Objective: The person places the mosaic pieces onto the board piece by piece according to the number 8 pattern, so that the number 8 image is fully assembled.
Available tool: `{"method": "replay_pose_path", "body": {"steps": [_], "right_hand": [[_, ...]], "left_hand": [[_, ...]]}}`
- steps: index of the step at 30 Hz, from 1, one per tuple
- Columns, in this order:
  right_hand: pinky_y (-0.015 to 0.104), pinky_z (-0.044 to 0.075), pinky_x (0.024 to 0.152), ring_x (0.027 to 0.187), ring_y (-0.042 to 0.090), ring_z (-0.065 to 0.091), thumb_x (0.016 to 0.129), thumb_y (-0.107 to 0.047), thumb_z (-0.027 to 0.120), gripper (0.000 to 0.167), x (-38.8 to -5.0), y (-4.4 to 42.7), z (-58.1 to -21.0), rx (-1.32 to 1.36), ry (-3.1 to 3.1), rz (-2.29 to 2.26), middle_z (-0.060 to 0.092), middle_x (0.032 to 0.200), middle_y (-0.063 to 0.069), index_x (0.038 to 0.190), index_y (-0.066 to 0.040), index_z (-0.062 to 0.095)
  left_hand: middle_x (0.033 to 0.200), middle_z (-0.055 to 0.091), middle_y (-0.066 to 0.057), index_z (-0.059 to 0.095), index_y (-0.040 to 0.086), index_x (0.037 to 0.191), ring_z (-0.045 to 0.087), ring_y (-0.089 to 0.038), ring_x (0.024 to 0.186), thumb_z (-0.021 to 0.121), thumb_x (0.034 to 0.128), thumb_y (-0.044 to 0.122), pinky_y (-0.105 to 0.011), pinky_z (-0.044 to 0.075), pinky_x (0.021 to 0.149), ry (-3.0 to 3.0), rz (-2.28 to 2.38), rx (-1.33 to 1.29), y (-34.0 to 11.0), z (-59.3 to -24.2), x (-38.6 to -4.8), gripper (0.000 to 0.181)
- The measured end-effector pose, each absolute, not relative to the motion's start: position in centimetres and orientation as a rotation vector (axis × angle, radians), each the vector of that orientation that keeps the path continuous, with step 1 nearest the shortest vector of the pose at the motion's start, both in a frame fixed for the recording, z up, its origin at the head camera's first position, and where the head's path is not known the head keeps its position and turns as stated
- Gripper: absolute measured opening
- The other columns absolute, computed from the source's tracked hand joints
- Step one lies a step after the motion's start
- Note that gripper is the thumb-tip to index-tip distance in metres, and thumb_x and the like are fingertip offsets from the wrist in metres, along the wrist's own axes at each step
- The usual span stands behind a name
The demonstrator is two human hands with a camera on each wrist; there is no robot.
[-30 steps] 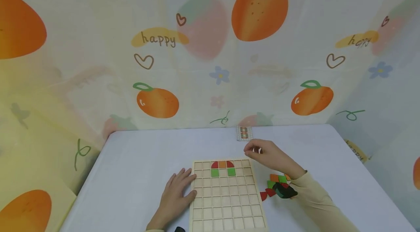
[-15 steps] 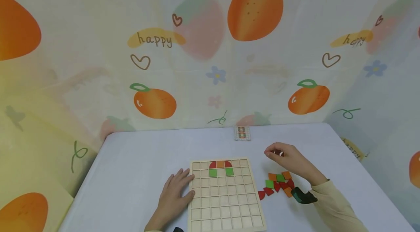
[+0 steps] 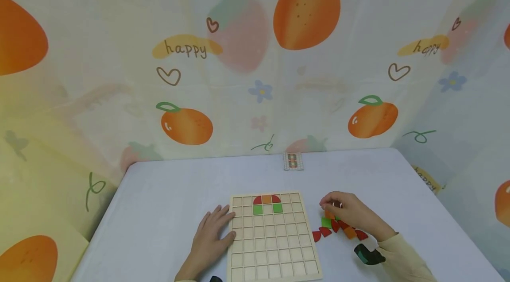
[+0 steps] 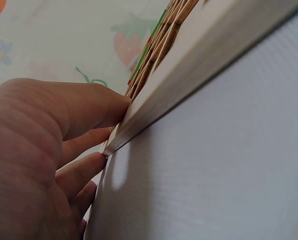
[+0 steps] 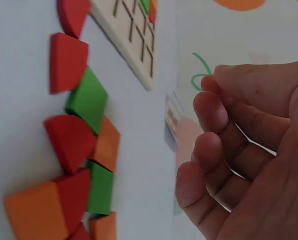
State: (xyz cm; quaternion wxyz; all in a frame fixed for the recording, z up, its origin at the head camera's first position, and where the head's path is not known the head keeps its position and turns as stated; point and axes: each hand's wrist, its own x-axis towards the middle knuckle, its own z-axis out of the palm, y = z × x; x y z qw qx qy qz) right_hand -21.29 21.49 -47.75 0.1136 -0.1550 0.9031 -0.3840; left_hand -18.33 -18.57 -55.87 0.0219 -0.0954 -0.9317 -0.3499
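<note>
A pale wooden grid board lies on the table. In its far rows sit an orange square, a red quarter-round on its right, another on its left, and two green squares, one being the left green square. My left hand rests at the board's left edge, fingers spread, thumb and fingertips touching the rim. Over the loose pile right of the board hovers my right hand, fingers loosely bent. In the right wrist view its thumb and index finger come close together, with no piece visible between them.
Loose red quarter-rounds, one being the nearest red piece, lie with a green square and orange squares, such as the orange piece; the right hand hides part of this pile. A small patterned card lies at the table's far edge.
My right hand has moved right from beside the card, then down and nearer to the loose pieces. The left hand stays at the board's edge. The pieces on the board look unchanged.
</note>
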Motion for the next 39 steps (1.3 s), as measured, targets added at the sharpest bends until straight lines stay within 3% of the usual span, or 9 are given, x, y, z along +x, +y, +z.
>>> {"method": "replay_pose_path", "body": {"steps": [3,8,14,19,26,39], "right_hand": [[0.019,0.049,0.062,0.073,0.001,0.052,0.100,-0.020,0.064,0.017,-20.8,21.3,-48.4,-0.532,2.635,-1.099,0.064,0.091,-0.001,0.108,-0.006,0.070],[0.018,0.045,0.051,0.059,0.001,0.049,0.097,-0.012,0.065,0.015,-20.2,21.1,-49.0,-0.596,2.600,-1.045,0.057,0.083,-0.003,0.109,-0.005,0.070],[0.017,0.040,0.065,0.078,0.002,0.045,0.092,-0.013,0.071,0.017,-20.0,21.2,-49.4,-0.752,2.649,-0.868,0.057,0.090,-0.010,0.109,-0.010,0.074],[0.017,0.040,0.066,0.080,0.003,0.044,0.090,-0.014,0.074,0.018,-19.6,21.4,-49.7,-0.765,2.610,-0.834,0.056,0.089,-0.009,0.107,-0.014,0.074],[0.018,0.038,0.063,0.082,0.004,0.041,0.086,-0.014,0.077,0.015,-19.2,21.2,-49.7,-0.658,2.686,-0.729,0.049,0.083,-0.008,0.094,-0.025,0.069],[0.017,0.041,0.062,0.073,-0.002,0.046,0.090,-0.016,0.075,0.014,-19.7,21.4,-49.9,-0.610,2.572,-0.906,0.056,0.082,-0.007,0.088,-0.018,0.062]], "left_hand": [[0.153,0.053,-0.008,0.066,0.016,0.132,0.037,-0.035,0.150,0.074,0.0859,0.022,-0.060,0.016,0.127,-2.884,-1.084,-0.300,-18.5,-55.8,-18.3,0.047],[0.153,0.053,-0.009,0.066,0.015,0.131,0.038,-0.036,0.150,0.074,0.0857,0.021,-0.061,0.016,0.126,-2.878,-1.098,-0.305,-18.5,-55.6,-18.2,0.047],[0.153,0.053,-0.009,0.066,0.016,0.131,0.037,-0.036,0.150,0.074,0.0857,0.021,-0.061,0.016,0.126,-2.874,-1.105,-0.299,-18.6,-55.5,-18.3,0.047],[0.154,0.053,-0.008,0.066,0.017,0.132,0.037,-0.036,0.151,0.075,0.0858,0.022,-0.061,0.016,0.126,-2.878,-1.105,-0.295,-18.6,-55.8,-18.4,0.047],[0.154,0.053,-0.007,0.066,0.017,0.132,0.037,-0.036,0.151,0.073,0.0862,0.023,-0.060,0.016,0.127,-2.867,-1.105,-0.308,-18.7,-56.1,-18.6,0.047],[0.153,0.053,-0.007,0.066,0.017,0.132,0.037,-0.036,0.150,0.074,0.0862,0.024,-0.061,0.017,0.126,-2.879,-1.102,-0.303,-18.6,-56.0,-18.4,0.047]]}}
